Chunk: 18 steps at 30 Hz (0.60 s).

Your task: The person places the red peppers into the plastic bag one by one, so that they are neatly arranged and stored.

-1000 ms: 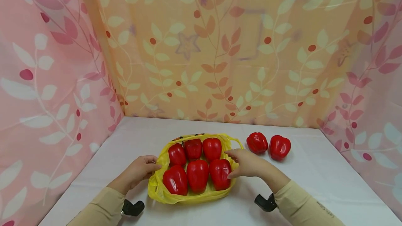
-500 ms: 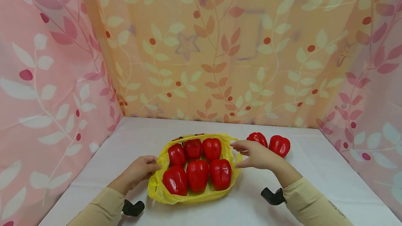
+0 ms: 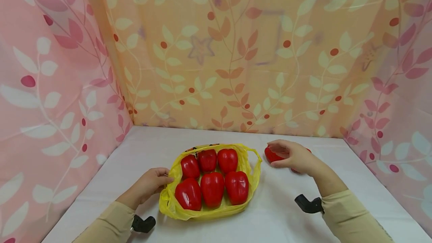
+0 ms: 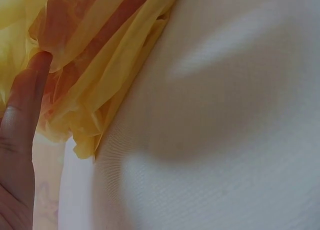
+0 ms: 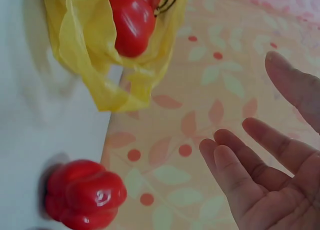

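A yellow plastic bag [image 3: 170,208] lies with its mouth turned up, and several red bell peppers [image 3: 212,189] sit inside in two rows. My left hand [image 3: 148,183] pinches the bag's left edge; in the left wrist view, one finger [image 4: 22,107] lies against the crumpled yellow plastic. To the right of the bag, my right hand [image 3: 294,157] hovers over two loose bell peppers, its fingers spread and holding nothing. The left loose pepper [image 3: 271,155] shows partly past the fingers, while the other is mostly hidden behind the hand. One loose pepper [image 5: 85,195] appears whole in the right wrist view.
A white cloth [image 3: 216,231] covers the table. Patterned curtains [image 3: 216,66] rise at the back and on both sides. The bag's handle loop [image 3: 258,156] stands out at its right. Black wrist mounts [image 3: 308,203] jut out below the sleeves.
My right hand has moved from the bag's right side rightward and slightly up, over the loose peppers. The left hand and the bag stay in place.
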### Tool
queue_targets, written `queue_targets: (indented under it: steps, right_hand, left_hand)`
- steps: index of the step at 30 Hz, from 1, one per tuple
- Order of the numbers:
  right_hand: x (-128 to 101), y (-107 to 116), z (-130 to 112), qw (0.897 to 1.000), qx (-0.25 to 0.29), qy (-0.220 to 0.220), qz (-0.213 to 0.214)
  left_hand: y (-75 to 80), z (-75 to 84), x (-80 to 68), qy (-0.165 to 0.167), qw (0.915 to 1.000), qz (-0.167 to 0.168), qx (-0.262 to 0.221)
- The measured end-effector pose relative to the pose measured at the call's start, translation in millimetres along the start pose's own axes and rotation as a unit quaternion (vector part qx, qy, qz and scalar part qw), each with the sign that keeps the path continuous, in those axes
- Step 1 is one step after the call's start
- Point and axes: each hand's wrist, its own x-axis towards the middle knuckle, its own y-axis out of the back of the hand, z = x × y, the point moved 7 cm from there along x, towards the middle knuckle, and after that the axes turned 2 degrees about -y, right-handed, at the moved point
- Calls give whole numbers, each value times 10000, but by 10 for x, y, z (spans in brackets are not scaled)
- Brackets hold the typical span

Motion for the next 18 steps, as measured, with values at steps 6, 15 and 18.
queue_targets:
  steps: [6, 15, 18]
  right_hand:
    - [-34, 197, 243, 9988, 326, -214, 304]
    - [-85, 421, 577, 9960, 345, -390, 720]
    - [-89, 473, 687, 9950, 257, -470, 841]
  left_hand:
    - [-3, 5, -6, -25, 10000, 5, -30]
    - [-4, 17, -29, -18, 10000, 23, -58]
    - [-4, 22, -27, -49, 10000, 9, -77]
